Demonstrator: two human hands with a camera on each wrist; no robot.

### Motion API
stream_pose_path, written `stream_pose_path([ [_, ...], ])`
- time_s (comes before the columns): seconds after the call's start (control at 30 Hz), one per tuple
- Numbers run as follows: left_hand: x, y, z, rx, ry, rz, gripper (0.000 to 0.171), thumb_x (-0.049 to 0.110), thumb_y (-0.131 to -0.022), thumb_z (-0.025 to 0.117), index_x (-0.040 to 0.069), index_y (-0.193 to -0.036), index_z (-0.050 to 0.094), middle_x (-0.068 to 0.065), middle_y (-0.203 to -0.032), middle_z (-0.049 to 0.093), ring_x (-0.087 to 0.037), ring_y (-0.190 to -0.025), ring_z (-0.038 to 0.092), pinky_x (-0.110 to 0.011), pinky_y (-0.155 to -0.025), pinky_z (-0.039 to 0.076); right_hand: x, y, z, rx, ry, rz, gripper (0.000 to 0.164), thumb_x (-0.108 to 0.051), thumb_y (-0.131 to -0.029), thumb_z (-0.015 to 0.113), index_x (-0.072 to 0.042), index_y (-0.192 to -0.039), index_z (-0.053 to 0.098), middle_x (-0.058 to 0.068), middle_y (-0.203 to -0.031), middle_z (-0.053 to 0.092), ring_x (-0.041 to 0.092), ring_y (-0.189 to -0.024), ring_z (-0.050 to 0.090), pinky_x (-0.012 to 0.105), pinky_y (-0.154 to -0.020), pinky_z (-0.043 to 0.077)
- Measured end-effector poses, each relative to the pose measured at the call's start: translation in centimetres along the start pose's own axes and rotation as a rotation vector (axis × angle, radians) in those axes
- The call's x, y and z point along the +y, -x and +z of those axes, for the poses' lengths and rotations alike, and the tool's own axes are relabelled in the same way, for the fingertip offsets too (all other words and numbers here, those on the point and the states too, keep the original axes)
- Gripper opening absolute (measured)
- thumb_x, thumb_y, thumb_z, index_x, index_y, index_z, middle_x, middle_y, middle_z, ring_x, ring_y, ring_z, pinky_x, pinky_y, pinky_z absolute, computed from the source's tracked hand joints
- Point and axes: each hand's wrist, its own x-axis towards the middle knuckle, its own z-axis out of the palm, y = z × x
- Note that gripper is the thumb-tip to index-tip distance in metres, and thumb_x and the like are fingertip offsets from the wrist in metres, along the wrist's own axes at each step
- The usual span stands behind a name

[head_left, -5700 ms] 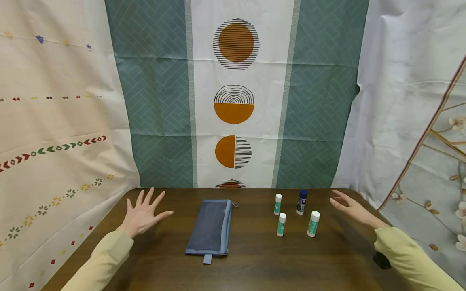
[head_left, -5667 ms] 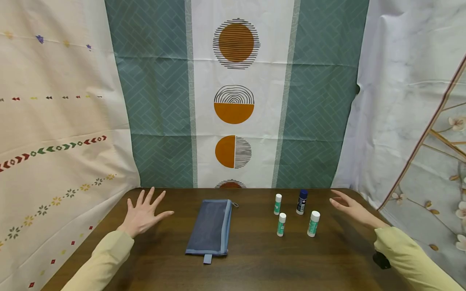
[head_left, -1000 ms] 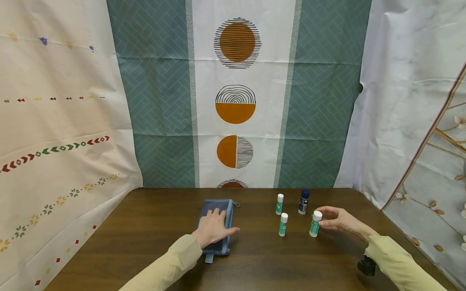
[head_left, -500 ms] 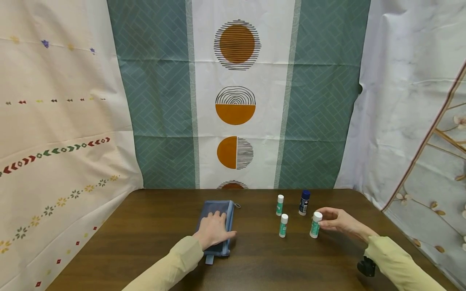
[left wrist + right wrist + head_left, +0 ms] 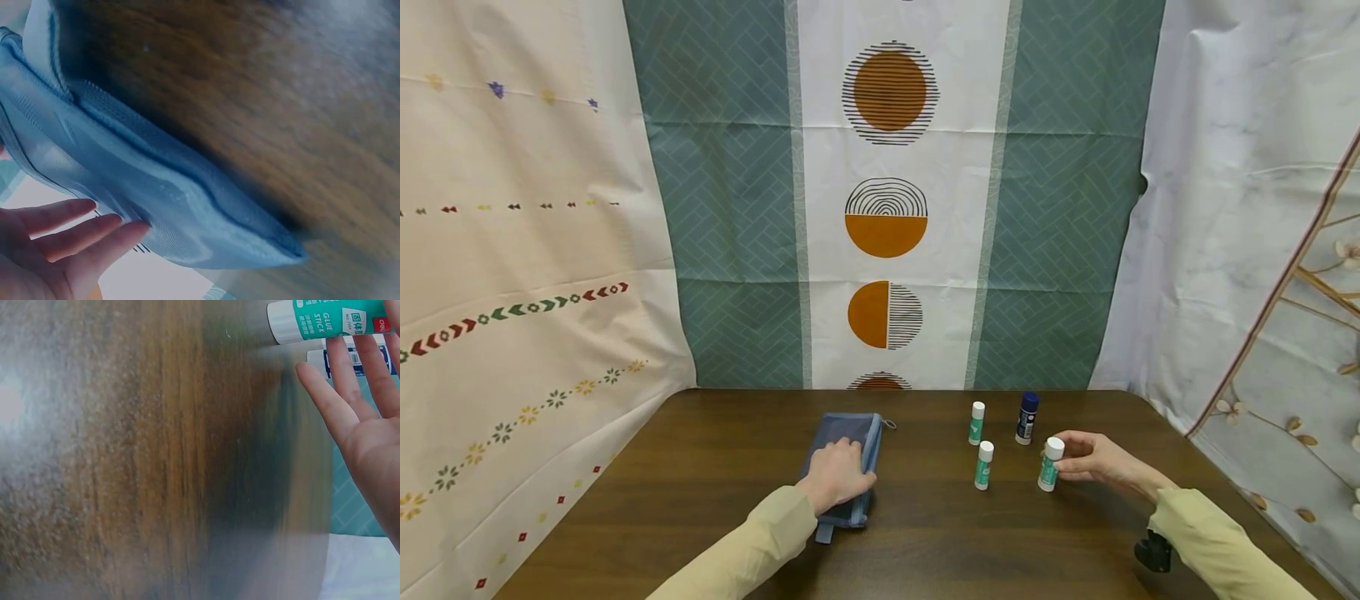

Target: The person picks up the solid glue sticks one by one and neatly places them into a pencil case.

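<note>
My left hand (image 5: 835, 477) lies over a blue mesh zipper pouch (image 5: 835, 429) and grips it, thumb at the zipped right edge. In the left wrist view, three fingertips touch the mesh of the pouch (image 5: 169, 206), and the thumb is out of sight. My right hand (image 5: 1101, 460) pinches the large green-and-white glue stick (image 5: 1048, 475), which stands upright on the table. "GLUE STICK" can be read on the glue stick (image 5: 331, 320) in the right wrist view, beside the fingers of the right hand (image 5: 369, 400).
Two smaller green-and-white glue sticks, one nearer (image 5: 982, 473) and one farther (image 5: 976, 427), stand left of the right hand. A dark blue glue stick (image 5: 1026, 421) stands behind it. Patterned cloths surround the brown table (image 5: 700, 467), with a teal-and-white cloth (image 5: 730, 208) behind.
Both hands have come inward from the table's sides, the left onto the pouch, the right to the large glue stick. Lately the left thumb drew in and the pouch's near end shifted slightly left.
</note>
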Motion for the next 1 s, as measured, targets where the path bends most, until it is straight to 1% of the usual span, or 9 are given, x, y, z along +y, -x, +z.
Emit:
stream_pose_path([
  [0.07, -0.1, 0.1, 0.0, 0.036, 0.017, 0.011, 0.028, 0.033, -0.074, 0.059, 0.005, -0.072, 0.055, -0.008, -0.069, 0.048, -0.027, -0.061, 0.053, -0.043, -0.053, 0.045, 0.1, 0.0, 0.0, 0.003, -0.002, 0.001, 0.03, 0.006, -0.087, 0.052, 0.009, -0.116, 0.046, 0.029, -0.117, 0.048, 0.027, -0.102, 0.053, 0.047, -0.084, 0.039],
  [0.13, -0.3, 0.2, 0.0, 0.063, 0.035, 0.023, 0.023, 0.028, -0.073, 0.058, 0.008, -0.064, 0.051, -0.006, -0.065, 0.045, -0.024, -0.057, 0.05, -0.041, -0.051, 0.044, 0.1, -0.1, 0.1, 0.008, 0.0, 0.004, 0.032, 0.006, -0.087, 0.051, 0.012, -0.118, 0.042, 0.029, -0.116, 0.048, 0.027, -0.101, 0.054, 0.047, -0.084, 0.04],
  [0.23, -0.5, 0.3, 0.0, 0.082, 0.058, 0.037, 0.023, 0.023, -0.072, 0.055, 0.011, -0.057, 0.044, -0.003, -0.061, 0.041, -0.018, -0.05, 0.043, -0.037, -0.047, 0.041, 0.1, -0.1, 0.2, 0.017, 0.009, 0.009, 0.035, 0.006, -0.087, 0.051, 0.015, -0.119, 0.039, 0.029, -0.114, 0.05, 0.026, -0.1, 0.054, 0.045, -0.083, 0.041],
  [0.33, -0.7, 0.3, 0.0, 0.076, 0.086, 0.044, 0.027, 0.019, -0.073, 0.054, 0.012, -0.051, 0.039, -0.002, -0.057, 0.038, -0.015, -0.046, 0.037, -0.032, -0.044, 0.037, 0.2, -0.2, 0.2, 0.015, 0.014, 0.012, 0.037, 0.006, -0.087, 0.052, 0.016, -0.119, 0.038, 0.031, -0.114, 0.048, 0.026, -0.099, 0.054, 0.045, -0.084, 0.041],
  [0.5, -1.0, 0.3, -0.2, 0.073, 0.103, 0.051, 0.028, 0.013, -0.074, 0.052, 0.013, -0.051, 0.037, -0.001, -0.055, 0.037, -0.012, -0.045, 0.035, -0.029, -0.043, 0.034, 0.3, -0.3, 0.2, 0.007, -0.001, 0.002, 0.035, 0.007, -0.087, 0.051, 0.016, -0.119, 0.038, 0.037, -0.116, 0.044, 0.027, -0.1, 0.054, 0.045, -0.084, 0.04],
  [0.67, -1.3, 0.3, -0.2, 0.107, 0.106, 0.077, 0.028, 0.01, -0.075, 0.052, 0.014, -0.051, 0.037, 0.001, -0.054, 0.037, -0.01, -0.045, 0.036, -0.027, -0.045, 0.036, 0.5, -0.3, 0.2, 0.026, -0.002, 0.003, 0.037, 0.006, -0.087, 0.051, 0.017, -0.119, 0.035, 0.037, -0.117, 0.043, 0.027, -0.101, 0.054, 0.044, -0.084, 0.041],
  [0.73, -1.4, 0.3, -0.2, 0.123, 0.122, 0.085, 0.029, 0.009, -0.074, 0.053, 0.014, -0.051, 0.036, 0.001, -0.053, 0.036, -0.01, -0.044, 0.036, -0.027, -0.044, 0.035, 0.5, -0.3, 0.2, 0.039, 0.004, 0.004, 0.038, 0.006, -0.087, 0.051, 0.017, -0.119, 0.035, 0.036, -0.118, 0.043, 0.026, -0.102, 0.054, 0.044, -0.083, 0.041],
  [0.83, -1.6, 0.3, -0.2, 0.135, 0.145, 0.079, 0.029, 0.008, -0.073, 0.053, 0.014, -0.05, 0.036, 0.002, -0.051, 0.035, -0.009, -0.044, 0.035, -0.026, -0.043, 0.035, 0.4, -0.4, 0.2, 0.051, -0.007, 0.002, 0.037, 0.006, -0.088, 0.051, 0.016, -0.12, 0.037, 0.032, -0.117, 0.047, 0.025, -0.102, 0.054, 0.044, -0.083, 0.041],
  [1.0, -1.8, 0.2, -0.2, 0.155, 0.173, 0.076, 0.029, 0.007, -0.073, 0.052, 0.014, -0.05, 0.035, 0.004, -0.049, 0.033, -0.009, -0.043, 0.035, -0.026, -0.043, 0.035, 0.1, -0.4, 0.1, 0.049, -0.042, -0.016, 0.034, 0.005, -0.088, 0.05, 0.014, -0.121, 0.041, 0.022, -0.116, 0.053, 0.024, -0.103, 0.054, 0.045, -0.083, 0.041],
])
